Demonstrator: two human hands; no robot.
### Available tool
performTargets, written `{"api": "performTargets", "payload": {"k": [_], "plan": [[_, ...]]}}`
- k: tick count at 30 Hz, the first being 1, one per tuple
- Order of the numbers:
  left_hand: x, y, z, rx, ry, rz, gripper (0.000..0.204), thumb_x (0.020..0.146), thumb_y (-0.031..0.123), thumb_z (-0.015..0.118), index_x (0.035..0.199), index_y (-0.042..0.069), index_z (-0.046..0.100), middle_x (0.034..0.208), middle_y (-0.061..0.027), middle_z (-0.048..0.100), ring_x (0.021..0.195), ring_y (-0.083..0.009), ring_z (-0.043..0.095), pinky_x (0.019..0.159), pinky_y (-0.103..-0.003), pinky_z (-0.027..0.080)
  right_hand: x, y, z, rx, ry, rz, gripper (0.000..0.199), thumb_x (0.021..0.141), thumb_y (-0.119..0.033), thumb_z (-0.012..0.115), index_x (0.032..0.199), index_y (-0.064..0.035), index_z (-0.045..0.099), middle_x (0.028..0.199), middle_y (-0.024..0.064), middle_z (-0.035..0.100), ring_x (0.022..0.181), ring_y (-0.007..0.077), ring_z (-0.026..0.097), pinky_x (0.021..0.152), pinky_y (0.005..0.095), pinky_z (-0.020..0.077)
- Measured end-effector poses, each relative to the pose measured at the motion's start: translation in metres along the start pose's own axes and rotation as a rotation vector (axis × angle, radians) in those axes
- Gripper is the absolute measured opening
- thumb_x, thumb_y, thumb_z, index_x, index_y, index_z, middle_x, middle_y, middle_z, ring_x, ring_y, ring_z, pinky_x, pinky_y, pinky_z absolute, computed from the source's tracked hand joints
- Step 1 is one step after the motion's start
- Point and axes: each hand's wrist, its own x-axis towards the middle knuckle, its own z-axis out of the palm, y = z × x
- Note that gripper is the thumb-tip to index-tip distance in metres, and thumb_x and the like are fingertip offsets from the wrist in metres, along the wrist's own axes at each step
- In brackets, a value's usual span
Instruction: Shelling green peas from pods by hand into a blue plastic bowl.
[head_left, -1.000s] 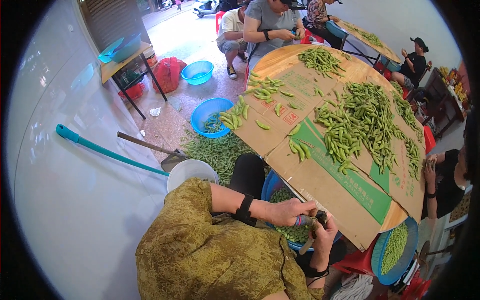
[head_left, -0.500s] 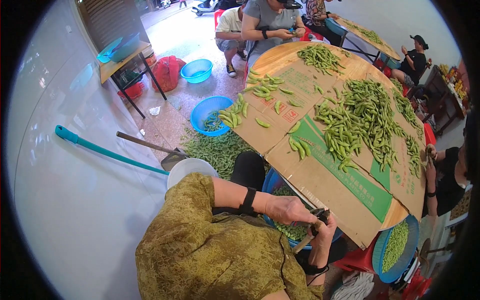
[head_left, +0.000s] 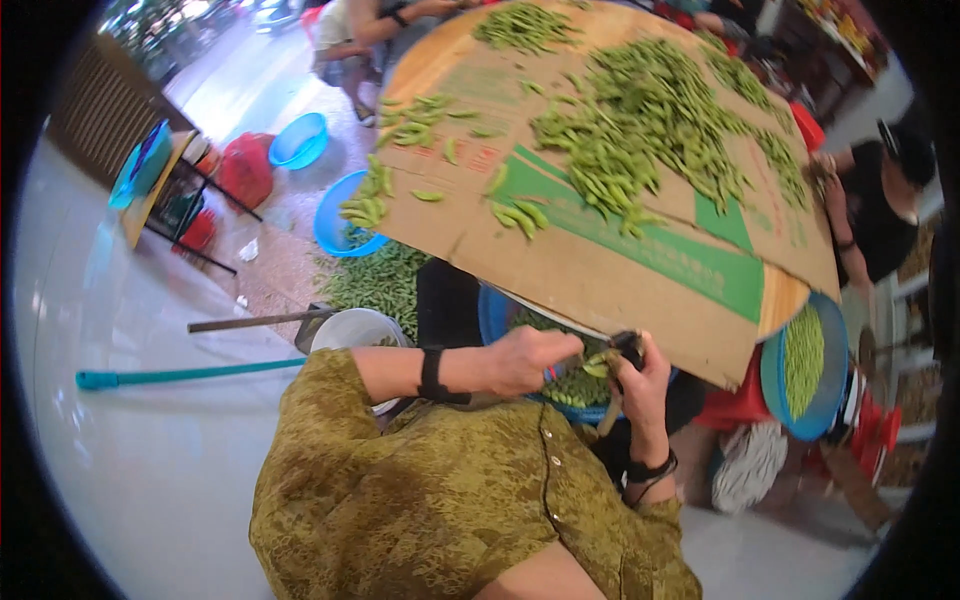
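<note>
My left hand is closed at chest height, fingers curled; a small blue and red bit shows by its fingertips, and what it grips is hidden. My right hand faces it, closed at the fingertips. A green bean pod shows between the two hands, against the right fingers. Something black sits at those right fingertips; I cannot tell whether it is a tool or a finger cover. Below both hands, a blue basin holds shelled green beans, partly hidden by my hands.
A round table covered with cardboard bears heaps of pods. A white bucket, a teal pole and pods on the floor lie left. Right stands a basin of beans; a person works beyond.
The view has turned and shifted, so the table sits higher and further left. My hands have moved slightly apart, and a green pod now shows between them.
</note>
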Motion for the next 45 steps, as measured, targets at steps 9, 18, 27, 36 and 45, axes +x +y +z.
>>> {"api": "performTargets", "payload": {"k": [9,18,27,36,45], "plan": [[0.019,0.015,-0.006,-0.047,0.096,0.119,0.045,0.064,-0.008,0.054,0.108,0.001,0.052,0.083,-0.0164,0.054,0.071,-0.0364,0.056,0.061,-0.042,0.047,-0.002,0.011,0.011,0.056,-0.010,-0.097,0.012,0.081,0.000,0.059,0.093,-0.0028,0.057,0.065,-0.0047,0.051,0.050,0.0021,0.043,0.044,0.0195,0.0330],[0.049,-0.033,-0.102,0.818,0.241,-0.108,0.023,0.073,0.007,0.064,0.095,0.006,0.059,0.091,-0.0152,0.058,0.089,-0.0331,0.057,0.072,-0.043,0.047,-0.004,0.006,0.009,0.208,-0.174,-0.046,0.014,0.088,-0.003,0.052,0.102,-0.0006,0.055,0.072,0.0048,0.061,0.052,0.0086,0.054,0.045,0.0206,0.0437],[0.059,-0.098,-0.119,0.838,-0.088,-0.210,0.028,0.074,0.008,0.060,0.102,0.008,0.054,0.110,-0.0137,0.053,0.105,-0.0338,0.053,0.081,-0.047,0.043,-0.009,0.014,0.003,0.421,-0.213,0.099,0.016,0.087,-0.007,0.052,0.100,0.0020,0.054,0.068,0.0079,0.053,0.048,0.0133,0.048,0.041,0.0257,0.0399],[0.091,-0.093,-0.150,0.709,-0.002,-0.100,0.027,0.070,-0.002,0.055,0.096,0.006,0.058,0.094,-0.0150,0.056,0.096,-0.0339,0.053,0.075,-0.041,0.045,-0.009,0.017,0.005,0.682,-0.223,0.262,0.026,0.096,-0.022,0.046,0.105,0.0007,0.054,0.066,0.0048,0.047,0.047,0.0108,0.039,0.039,0.0234,0.0325],[0.186,-0.086,-0.062,0.827,-0.138,0.368,0.023,0.070,0.003,0.058,0.093,0.006,0.057,0.102,-0.0108,0.055,0.100,-0.0279,0.051,0.080,-0.038,0.046,-0.016,0.030,0.016,0.649,-0.208,0.329,0.029,0.096,-0.025,0.046,0.105,0.0012,0.054,0.065,0.0053,0.046,0.044,0.0104,0.035,0.038,0.0237,0.0296]]}}
